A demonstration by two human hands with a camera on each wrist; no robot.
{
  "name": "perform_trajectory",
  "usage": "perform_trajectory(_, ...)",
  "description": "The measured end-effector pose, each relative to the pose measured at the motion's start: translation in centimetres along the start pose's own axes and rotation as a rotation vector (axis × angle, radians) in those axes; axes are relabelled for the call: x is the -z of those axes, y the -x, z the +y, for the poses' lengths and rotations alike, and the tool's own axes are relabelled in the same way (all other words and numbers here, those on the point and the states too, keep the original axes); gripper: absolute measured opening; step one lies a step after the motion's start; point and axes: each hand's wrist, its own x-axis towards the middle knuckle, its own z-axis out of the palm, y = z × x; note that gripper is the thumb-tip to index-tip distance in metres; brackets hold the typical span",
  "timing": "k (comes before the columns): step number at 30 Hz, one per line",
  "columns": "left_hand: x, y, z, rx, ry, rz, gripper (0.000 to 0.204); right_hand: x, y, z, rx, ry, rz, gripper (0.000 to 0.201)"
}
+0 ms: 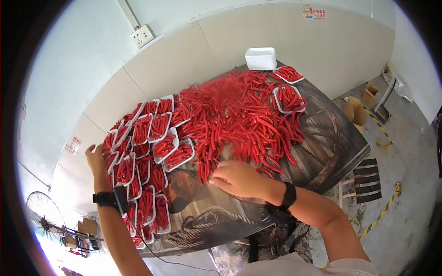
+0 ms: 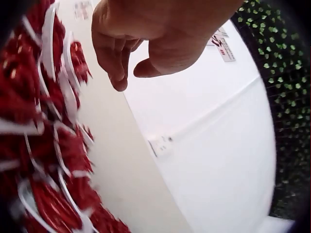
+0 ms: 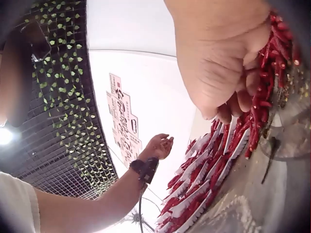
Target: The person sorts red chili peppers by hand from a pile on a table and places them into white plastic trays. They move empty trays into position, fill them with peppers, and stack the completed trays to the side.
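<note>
Red chili peppers (image 1: 248,131) lie in a large loose heap over the middle of the table. My right hand (image 1: 239,178) is low at the heap's front edge, its fingers bent beside the nearest peppers; no pepper shows in its grasp in the right wrist view. On the left, white foam trays (image 1: 160,126) filled with chilies stand in overlapping rows. My left hand (image 1: 95,161) is raised at the outer left side of these trays. In the left wrist view its fingers hang loosely bent, the thumb apart from them, with nothing between.
A stack of white trays (image 1: 261,59) stands at the table's back edge, with filled trays (image 1: 289,99) near it on the right. The tabletop (image 1: 322,133) has a printed wood pattern. A cardboard box (image 1: 354,112) and a slatted stool (image 1: 367,181) are on the floor at right.
</note>
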Motion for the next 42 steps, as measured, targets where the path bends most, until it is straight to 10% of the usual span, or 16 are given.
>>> perform_trajectory(2, -7.1, 9.5, 7.0, -0.009, 0.011, -0.165, 0.055, -0.4, 0.1, 0.4, 0.027, 0.02, 0.025, 0.021)
perform_trajectory(5, -12.7, 19.5, 6.4, -0.044, -0.016, -0.413, 0.051, 0.3, -0.2, -0.2, 0.031, -0.109, 0.123, 0.014)
perform_trajectory(10, -17.6, 30.5, 3.0, -0.654, -0.242, -0.776, 0.038, 5.1, -1.3, -0.2, -0.174, -0.506, 0.257, 0.015)
perform_trajectory(21, -18.2, 29.8, -1.8, -0.449, 0.032, -0.53, 0.019, 24.5, -8.0, 15.4, -0.471, 0.465, 0.426, 0.031)
perform_trajectory(28, -18.8, 29.2, -1.2, -0.425, -0.058, -0.573, 0.009, 26.6, -16.2, 23.1, -0.415, 0.974, 0.358, 0.024)
perform_trajectory(42, -18.8, 28.4, -0.7, -0.417, -0.098, -0.673, 0.01, 29.8, -19.6, 31.5, -0.574, 0.805, 0.291, 0.022)
